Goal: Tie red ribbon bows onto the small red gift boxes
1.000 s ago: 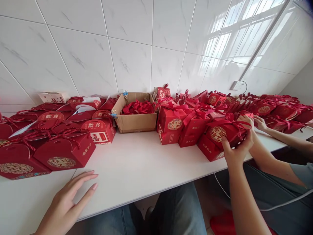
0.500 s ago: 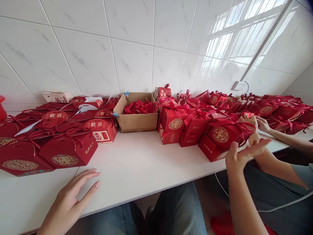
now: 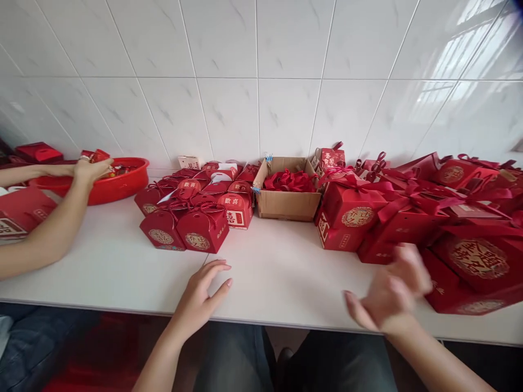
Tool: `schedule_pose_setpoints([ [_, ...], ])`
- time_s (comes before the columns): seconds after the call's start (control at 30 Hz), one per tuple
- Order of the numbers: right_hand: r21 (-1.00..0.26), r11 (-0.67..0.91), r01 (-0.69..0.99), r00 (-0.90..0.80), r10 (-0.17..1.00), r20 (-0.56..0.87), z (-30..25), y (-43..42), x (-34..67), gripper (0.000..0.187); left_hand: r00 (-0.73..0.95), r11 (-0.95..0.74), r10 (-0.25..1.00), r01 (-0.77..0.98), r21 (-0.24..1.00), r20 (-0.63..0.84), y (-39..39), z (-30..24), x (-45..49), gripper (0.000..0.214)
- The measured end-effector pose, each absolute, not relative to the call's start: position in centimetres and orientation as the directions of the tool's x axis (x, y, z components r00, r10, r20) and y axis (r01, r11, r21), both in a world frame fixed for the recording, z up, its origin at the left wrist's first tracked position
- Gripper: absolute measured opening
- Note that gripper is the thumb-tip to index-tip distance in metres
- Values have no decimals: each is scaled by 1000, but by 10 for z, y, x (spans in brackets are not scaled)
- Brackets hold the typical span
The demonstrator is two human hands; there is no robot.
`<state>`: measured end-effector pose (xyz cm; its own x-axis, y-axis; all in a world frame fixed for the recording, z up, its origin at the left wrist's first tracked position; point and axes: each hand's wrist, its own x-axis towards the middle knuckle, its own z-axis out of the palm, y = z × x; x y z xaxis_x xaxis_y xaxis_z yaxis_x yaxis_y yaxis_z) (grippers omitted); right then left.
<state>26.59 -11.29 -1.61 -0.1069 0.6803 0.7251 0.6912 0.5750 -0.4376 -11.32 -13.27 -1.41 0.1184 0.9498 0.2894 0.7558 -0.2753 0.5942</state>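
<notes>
My left hand [image 3: 202, 296] lies on the white table top, fingers stretched out and thumb apart, with nothing in it. Just beyond it stand red gift boxes [image 3: 204, 231] with twisted rope handles and gold round prints. My right hand [image 3: 392, 294], blurred by motion, is over the front of the table. Its thumb stands away from the loosely curled fingers, and I see nothing held. Nearest to it are ribbon-tied red gift boxes [image 3: 476, 261], stacked at the right. Between the two groups, a cardboard box [image 3: 289, 206] holds red ribbons [image 3: 290, 181].
At the left, a co-worker's hand [image 3: 92, 166] holds small red packets over a red basin [image 3: 118, 188]. A red box [image 3: 24, 209] stands by that person's arm. A tiled wall [image 3: 229, 109] runs behind the white table [image 3: 278, 272].
The view has swung left, bringing the co-worker's arms and the basin into sight. My right hand has moved back from the far right boxes toward me; my left stays on the table.
</notes>
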Motion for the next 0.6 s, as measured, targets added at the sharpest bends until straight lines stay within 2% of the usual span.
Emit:
schedule_pose_setpoints([
  [0.03,-265,693,671,-202,514,834,-13,-106,244,75,96,-248,958,747,616,269,-134,-14,-113,30],
  [0.07,-123,774,621,-346,411,844,-10,-98,224,75,67,-214,967,736,642,245,-135,-14,-113,32],
  [0.1,-47,818,573,-464,371,804,-5,-88,206,70,36,-182,974,720,669,226,-137,-14,-113,35],
  [0.17,2,863,506,-624,364,691,1,-67,178,55,-20,-139,978,678,722,208,-139,-17,-113,41],
  [0.3,-29,876,481,-706,407,580,-6,-30,153,46,-147,-133,947,631,764,286,-136,-24,-115,48],
  [0.4,-103,849,518,-656,471,589,-18,-20,152,47,-268,-77,892,704,706,364,-125,-19,-121,58],
  [0.47,-155,832,533,-624,510,592,-22,-21,156,47,-278,-75,824,810,581,493,-112,-5,-125,67],
  [0.53,-205,820,534,-602,539,589,-22,-24,160,46,-220,-74,738,913,401,638,-97,13,-126,69],
  [0.6,-257,806,533,-572,567,593,-20,-25,164,44,-164,-6,716,970,241,678,-82,30,-126,62],
])
